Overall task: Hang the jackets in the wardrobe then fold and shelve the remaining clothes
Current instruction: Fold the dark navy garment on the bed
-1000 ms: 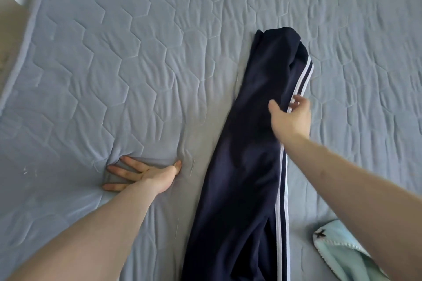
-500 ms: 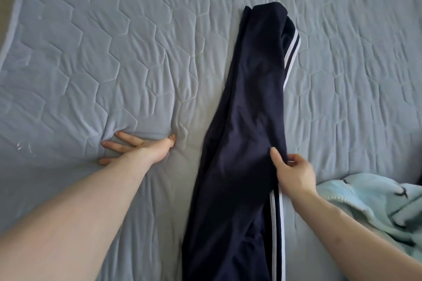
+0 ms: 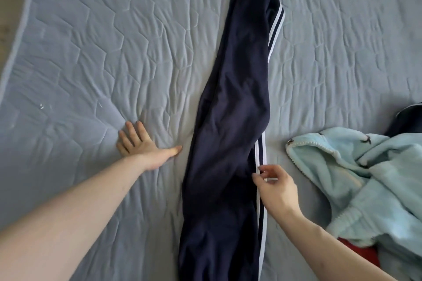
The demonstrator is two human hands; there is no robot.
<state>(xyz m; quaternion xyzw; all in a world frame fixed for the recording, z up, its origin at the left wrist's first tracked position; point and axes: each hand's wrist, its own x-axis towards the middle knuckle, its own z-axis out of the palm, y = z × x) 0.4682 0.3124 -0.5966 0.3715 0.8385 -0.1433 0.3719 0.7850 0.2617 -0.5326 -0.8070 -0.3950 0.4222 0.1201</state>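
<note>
1. Navy trousers (image 3: 233, 121) with white side stripes are lying folded lengthwise, stretching up the quilted bed.
2. A pale blue fleece (image 3: 356, 185) is sitting crumpled at right.

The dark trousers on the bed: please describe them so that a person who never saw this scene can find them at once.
On the grey quilted bed cover, look at the middle, between the left hand pressed flat on the cover and the right hand at their edge. The navy trousers lie there as one long narrow strip. White side stripes set them apart from the fluffy light blue garment beside them.
</note>
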